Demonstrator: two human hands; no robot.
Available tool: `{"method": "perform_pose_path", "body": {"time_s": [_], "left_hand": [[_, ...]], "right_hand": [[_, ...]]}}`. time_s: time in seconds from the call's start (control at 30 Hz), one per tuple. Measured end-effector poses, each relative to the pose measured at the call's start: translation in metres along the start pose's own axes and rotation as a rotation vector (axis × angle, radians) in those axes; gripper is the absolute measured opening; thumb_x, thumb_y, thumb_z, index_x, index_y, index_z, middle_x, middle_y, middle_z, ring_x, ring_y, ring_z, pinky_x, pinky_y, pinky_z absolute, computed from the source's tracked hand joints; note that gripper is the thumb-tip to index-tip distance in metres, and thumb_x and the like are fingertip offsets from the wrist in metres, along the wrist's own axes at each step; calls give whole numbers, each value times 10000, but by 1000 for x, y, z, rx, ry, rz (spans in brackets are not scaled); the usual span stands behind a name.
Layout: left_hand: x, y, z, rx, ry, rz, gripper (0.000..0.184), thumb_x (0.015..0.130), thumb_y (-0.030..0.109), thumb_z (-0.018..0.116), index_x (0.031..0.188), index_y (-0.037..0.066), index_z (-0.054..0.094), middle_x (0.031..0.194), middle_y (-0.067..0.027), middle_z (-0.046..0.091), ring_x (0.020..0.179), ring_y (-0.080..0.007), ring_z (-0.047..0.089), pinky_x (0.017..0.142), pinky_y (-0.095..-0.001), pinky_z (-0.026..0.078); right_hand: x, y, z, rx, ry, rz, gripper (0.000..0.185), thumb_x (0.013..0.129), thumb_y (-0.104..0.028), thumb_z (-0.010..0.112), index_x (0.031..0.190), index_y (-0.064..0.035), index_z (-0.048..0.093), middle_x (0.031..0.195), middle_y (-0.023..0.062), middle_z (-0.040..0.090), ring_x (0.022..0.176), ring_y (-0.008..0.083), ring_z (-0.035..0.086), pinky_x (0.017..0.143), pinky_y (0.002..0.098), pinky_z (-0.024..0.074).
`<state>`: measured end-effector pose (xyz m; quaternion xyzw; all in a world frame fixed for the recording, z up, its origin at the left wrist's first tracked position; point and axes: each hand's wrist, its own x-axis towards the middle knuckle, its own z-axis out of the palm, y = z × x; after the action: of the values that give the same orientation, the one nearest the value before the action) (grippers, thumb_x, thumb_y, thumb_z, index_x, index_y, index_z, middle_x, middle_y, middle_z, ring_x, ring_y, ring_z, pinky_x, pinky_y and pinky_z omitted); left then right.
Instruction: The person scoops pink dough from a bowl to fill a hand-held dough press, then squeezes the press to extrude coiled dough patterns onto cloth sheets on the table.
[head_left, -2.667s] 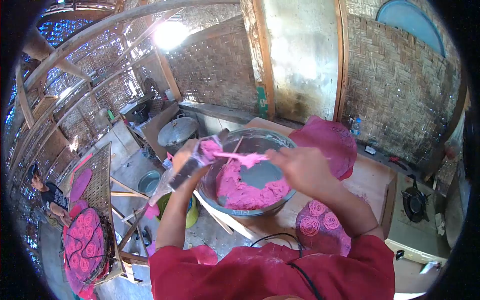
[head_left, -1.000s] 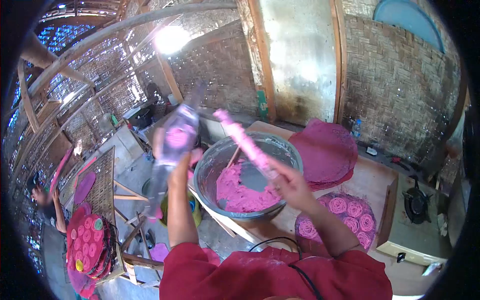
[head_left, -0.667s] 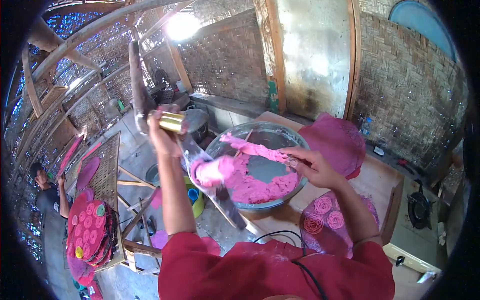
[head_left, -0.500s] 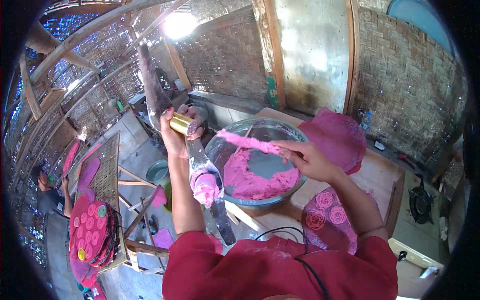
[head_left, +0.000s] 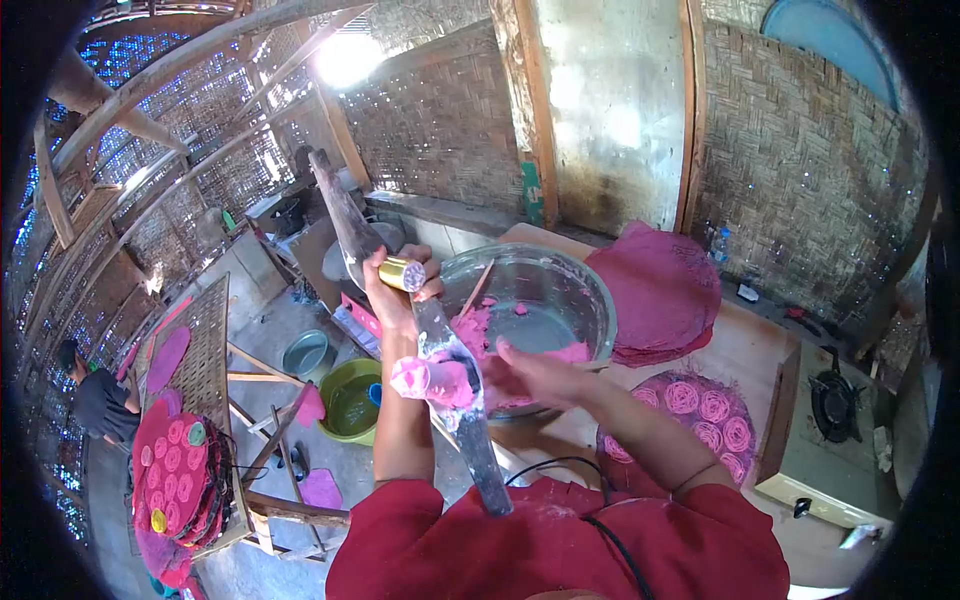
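My left hand [head_left: 392, 285] is closed around a long, worn wooden press [head_left: 350, 225], near a short gold cylinder [head_left: 402, 274] that sticks out between thumb and fingers. Lower down, the press carries a tube [head_left: 412, 377] with pink dough [head_left: 455, 385] in and around it. My right hand [head_left: 535, 375] is beside this dough, thumb raised apart from the fingers, which are shaded and partly hidden; I see nothing held in it. Behind both hands stands a large basin [head_left: 600, 300] with more pink dough and a thin stick [head_left: 478, 288] leaning inside.
Right of the basin lies a stack of pink round sheets [head_left: 655, 290]. Nearer is a mat with pink coiled rounds [head_left: 705, 400]; a stove [head_left: 832, 400] stands far right. At left are a green tub [head_left: 350, 395], a rack with stacked pink mats [head_left: 180, 470], and another person [head_left: 100, 400].
The pink dough roll in my right hand is no longer visible there. That hand has moved down and left to the press. My left hand and the press have shifted right and slightly down.
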<state>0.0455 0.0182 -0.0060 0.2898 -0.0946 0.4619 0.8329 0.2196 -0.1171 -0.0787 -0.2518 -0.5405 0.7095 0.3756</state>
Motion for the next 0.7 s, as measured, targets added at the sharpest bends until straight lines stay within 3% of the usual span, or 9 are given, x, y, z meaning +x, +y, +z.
{"method": "perform_pose_path", "body": {"time_s": [0.07, 0.27, 0.37, 0.47, 0.53, 0.57, 0.6, 0.67, 0.7], "left_hand": [[2, -14, -4, -108, -15, -75, 325, 790, 377, 562, 722, 93, 420, 707, -1, 375, 527, -115, 339, 411, -243, 274], [12, -56, -22, -266, -41, -139, 272, 783, 308, 584, 741, 77, 449, 734, -15, 456, 558, -133, 415, 458, -249, 356], [8, -67, -26, 273, 412, 175, 198, 870, 282, 546, 894, 87, 568, 871, -90, 609, 768, -231, 610, 695, -312, 511], [-9, -61, -49, 1429, 559, 89, 297, 854, 318, 599, 1002, 61, 611, 969, -90, 633, 914, -227, 611, 782, -333, 486], [-21, -79, -70, 2047, 214, 47, 361, 791, 256, 686, 1072, 49, 595, 1004, -80, 636, 897, -201, 612, 814, -309, 485], [-37, -101, -20, 1665, 150, 238, 423, 722, 181, 744, 1092, 39, 595, 1031, -82, 639, 928, -195, 609, 864, -330, 472], [-37, -108, -31, 1862, -96, 242, 496, 670, 129, 776, 1124, 47, 591, 1062, -87, 635, 971, -191, 605, 917, -326, 454], [-57, -133, 20, 1182, -205, -105, 499, 655, 136, 801, 1099, 44, 593, 1074, -79, 635, 985, -190, 605, 928, -304, 459], [-62, -143, 31, 1224, -245, -197, 487, 658, 145, 799, 1089, 42, 596, 1074, -81, 634, 983, -189, 606, 913, -312, 470]], "right_hand": [[-5, 1, 36, 465, -125, 10, 758, 917, -628, 260, 1240, 10, 513, 1209, 220, 550, 1125, 307, 534, 968, 386, 401], [-31, 19, 54, 996, -289, -34, 849, 812, -756, 321, 1279, -57, 444, 743, 91, 532, 505, 163, 520, 493, 299, 479], [-62, 17, 30, 1093, -161, -59, 752, 822, -745, 329, 1085, -72, 540, 609, 26, 403, 355, 80, 355, 293, 216, 297], [-114, -5, 17, 664, 308, -257, 724, 843, -733, 284, 985, -71, 541, 602, 13, 448, 338, 75, 334, 283, 214, 276], [-138, -19, 14, 441, 568, -340, 708, 861, -715, 266, 969, -72, 541, 601, 15, 462, 344, 83, 340, 294, 221, 285], [-148, -16, 8, 252, 763, -393, 700, 878, -689, 257, 1018, -63, 536, 607, 14, 474, 356, 86, 350, 311, 228, 298], [-156, -15, 6, 56, 955, -435, 693, 895, -663, 247, 1066, -55, 532, 614, 14, 487, 367, 90, 359, 328, 235, 310], [-173, -26, 15, -65, 971, -497, 602, 934, -543, 321, 1217, -31, 464, 649, 6, 487, 405, 86, 378, 362, 224, 306], [-180, -30, 19, -366, 989, -477, 577, 933, -485, 363, 1273, -21, 406, 727, 26, 517, 467, 109, 436, 421, 239, 362]]}}
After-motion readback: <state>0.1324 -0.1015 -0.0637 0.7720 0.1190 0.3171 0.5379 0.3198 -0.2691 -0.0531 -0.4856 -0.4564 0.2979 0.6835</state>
